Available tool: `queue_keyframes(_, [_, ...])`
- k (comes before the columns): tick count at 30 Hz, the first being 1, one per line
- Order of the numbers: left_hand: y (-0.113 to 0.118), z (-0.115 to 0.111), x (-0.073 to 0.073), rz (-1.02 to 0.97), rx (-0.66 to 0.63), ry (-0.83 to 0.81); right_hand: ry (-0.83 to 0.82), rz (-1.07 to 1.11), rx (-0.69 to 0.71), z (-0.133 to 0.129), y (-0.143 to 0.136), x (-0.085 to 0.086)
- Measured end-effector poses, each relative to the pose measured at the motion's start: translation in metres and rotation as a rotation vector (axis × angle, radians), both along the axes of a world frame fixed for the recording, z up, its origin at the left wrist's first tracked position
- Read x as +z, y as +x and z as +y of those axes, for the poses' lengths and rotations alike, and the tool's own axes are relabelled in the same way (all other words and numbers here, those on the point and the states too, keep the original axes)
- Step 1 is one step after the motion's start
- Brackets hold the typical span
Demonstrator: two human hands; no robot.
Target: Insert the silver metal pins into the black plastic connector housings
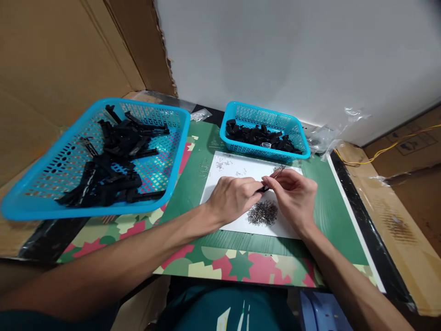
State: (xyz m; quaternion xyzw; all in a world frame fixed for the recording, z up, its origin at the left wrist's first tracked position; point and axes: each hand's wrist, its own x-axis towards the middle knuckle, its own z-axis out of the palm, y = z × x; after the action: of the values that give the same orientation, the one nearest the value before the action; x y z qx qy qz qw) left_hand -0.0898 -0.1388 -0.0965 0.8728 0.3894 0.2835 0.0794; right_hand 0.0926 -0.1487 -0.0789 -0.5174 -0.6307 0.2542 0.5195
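Note:
Over the white sheet (pixel 210 191), my left hand (pixel 236 195) is closed on a small black part (pixel 263 188), mostly hidden by the fingers. Close against it, my right hand (pixel 292 193) pinches a slim, shiny metal tool (pixel 279 172) that looks like tweezers; its tip is too small to make out. The fingertips of both hands meet at the black part. Just below them lies a heap of tiny metal pieces (pixel 262 213). More small metal bits (pixel 223 162) are scattered on the sheet's far left part.
A large blue basket (pixel 177 158) at the left holds long black parts (pixel 124 138). Behind the sheet, a smaller blue basket (pixel 263 110) holds small black parts (pixel 251 135). Clear plastic bags (pixel 324 138) and a yellow cable (pixel 375 156) lie at the right. Cardboard (pixel 69 55) walls the left side.

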Motion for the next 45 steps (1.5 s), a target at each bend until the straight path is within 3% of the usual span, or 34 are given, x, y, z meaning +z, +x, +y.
queue_keyframes(7, [0.0,0.001,0.003,-0.022,0.04,-0.065,0.085,-0.094,-0.039,-0.003,-0.005,-0.004])
queue_keyframes(11, [-0.001,0.001,0.01,-0.098,0.044,-0.106,0.038,0.078,0.004,0.0,-0.002,-0.006])
queue_keyframes(15, [-0.003,0.004,0.017,-0.231,0.168,-0.24,0.071,0.246,-0.062,0.015,0.024,-0.003])
queue_keyframes(20, [-0.006,0.012,0.014,-0.51,0.19,-0.481,-0.092,-0.027,0.067,0.03,0.061,-0.004])
queue_keyframes(26, [-0.007,0.019,0.01,-0.713,0.147,-0.578,-0.217,-0.339,0.335,0.025,0.057,-0.005])
queue_keyframes(31, [-0.007,0.021,0.009,-0.799,0.154,-0.673,-0.227,-0.385,0.366,0.023,0.051,-0.004])
queue_keyframes(36, [-0.005,0.021,0.008,-0.842,0.173,-0.658,-0.262,-0.403,0.363,0.021,0.056,0.002])
queue_keyframes(45, [-0.006,0.018,0.012,-0.801,0.127,-0.68,-0.384,-0.422,0.498,0.019,0.066,0.012])
